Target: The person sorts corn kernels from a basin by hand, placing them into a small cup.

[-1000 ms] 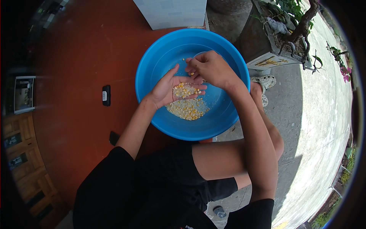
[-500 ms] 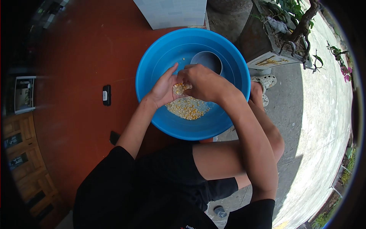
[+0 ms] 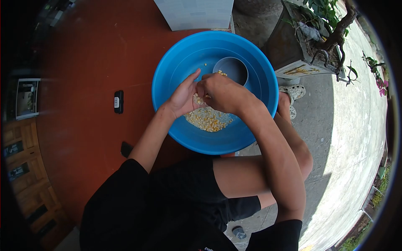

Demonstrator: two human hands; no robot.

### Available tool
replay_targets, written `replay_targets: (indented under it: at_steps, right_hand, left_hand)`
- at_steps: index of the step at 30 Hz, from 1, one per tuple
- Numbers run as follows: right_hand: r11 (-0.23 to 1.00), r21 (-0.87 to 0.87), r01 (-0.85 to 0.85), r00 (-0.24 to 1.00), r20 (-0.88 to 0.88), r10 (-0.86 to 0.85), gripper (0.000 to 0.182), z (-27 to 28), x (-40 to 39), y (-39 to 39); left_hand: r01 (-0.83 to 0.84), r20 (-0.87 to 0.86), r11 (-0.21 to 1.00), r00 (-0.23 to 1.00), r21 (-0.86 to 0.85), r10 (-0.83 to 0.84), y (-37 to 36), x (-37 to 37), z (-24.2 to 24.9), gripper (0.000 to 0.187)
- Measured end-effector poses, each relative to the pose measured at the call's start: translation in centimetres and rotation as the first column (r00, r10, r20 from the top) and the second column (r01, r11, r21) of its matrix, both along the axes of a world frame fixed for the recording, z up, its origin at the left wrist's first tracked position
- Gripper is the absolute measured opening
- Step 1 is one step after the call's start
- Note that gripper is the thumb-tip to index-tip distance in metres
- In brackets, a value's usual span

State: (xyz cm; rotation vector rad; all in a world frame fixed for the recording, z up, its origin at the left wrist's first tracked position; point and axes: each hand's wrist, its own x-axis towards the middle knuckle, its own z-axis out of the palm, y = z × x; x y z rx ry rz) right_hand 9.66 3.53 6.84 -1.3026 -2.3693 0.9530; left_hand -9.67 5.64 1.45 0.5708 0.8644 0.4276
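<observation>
Corn kernels (image 3: 198,100) lie in the palm of my left hand (image 3: 184,95), which is cupped over the blue basin (image 3: 165,75) with its thumb raised. The curled fingers of my right hand (image 3: 224,93) meet over that palm, right at the kernels; what they pinch is hidden behind the knuckles. Below both hands, a pile of loose kernels (image 3: 209,121) in white and yellow covers part of the basin floor. A round grey bowl (image 3: 236,69) sits inside the basin on the far right, and a few yellow kernels (image 3: 222,72) show at its near left edge.
On the red floor (image 3: 83,138) to the left are a small black device (image 3: 119,102) with a white label and a dark phone-like object (image 3: 126,149). A planter (image 3: 289,46) with a twisted stem stands right of the basin, and a pale box (image 3: 194,14) behind it.
A few yellow kernels now show at the grey bowl's edge, just beyond my right hand. Fewer kernels are visible in my left palm. The whole view has shifted slightly.
</observation>
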Motion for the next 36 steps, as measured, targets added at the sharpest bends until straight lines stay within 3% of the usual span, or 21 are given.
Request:
replay_targets:
  at_steps: [5, 8, 14, 17, 20, 29, 32, 36]
  right_hand:
    - [0.999, -0.033, 0.003, 1.0, -0.012, -0.003, 0.013, -0.1, 0.2, 0.5]
    - [0.99, -0.136, 0.041, 0.995, -0.082, -0.052, 0.015, 1.1, 0.7, 0.7]
    - [0.866, -0.487, 0.108, 0.947, -0.215, -0.239, 0.022, 2.2, 2.5, 1.7]
    - [0.8, -0.594, 0.091, 0.922, -0.253, -0.293, 0.018, 1.9, 3.6, 2.2]
    - [0.797, -0.593, 0.114, 0.881, -0.31, -0.357, 0.017, 1.2, 4.1, 2.3]
    - [0.772, -0.399, 0.495, 0.78, -0.187, -0.597, 0.019, 0.4, 6.4, 3.2]
    - [0.814, -0.129, 0.566, 0.823, 0.025, -0.568, 0.016, 0.5, 6.7, 3.1]
    - [0.857, 0.094, 0.507, 0.854, 0.08, -0.514, 0.023, -1.6, 7.1, 3.0]
  left_hand:
    - [0.01, 0.016, 1.0, 1.0, 0.014, -0.01, 0.1, -0.1, -0.4, 0.071]
    - [0.054, 0.04, 0.997, 0.998, 0.049, -0.056, 0.0, 0.1, -0.1, 0.09]
    - [0.068, 0.22, 0.997, 0.973, 0.036, -0.075, -0.2, 0.9, 1.0, 0.095]
    - [0.116, 0.301, 0.992, 0.945, 0.049, -0.125, 0.1, 0.7, 0.1, 0.097]
    - [0.113, 0.302, 0.992, 0.945, 0.054, -0.124, 0.0, 0.9, 0.3, 0.099]
    - [0.13, 0.239, 0.99, 0.961, 0.049, -0.138, 0.0, 0.9, 0.9, 0.098]
    - [0.119, 0.23, 0.992, 0.965, 0.051, -0.128, 0.0, 0.9, 0.8, 0.097]
    - [0.116, 0.219, 0.991, 0.967, 0.066, -0.128, -0.2, 0.9, 1.2, 0.096]
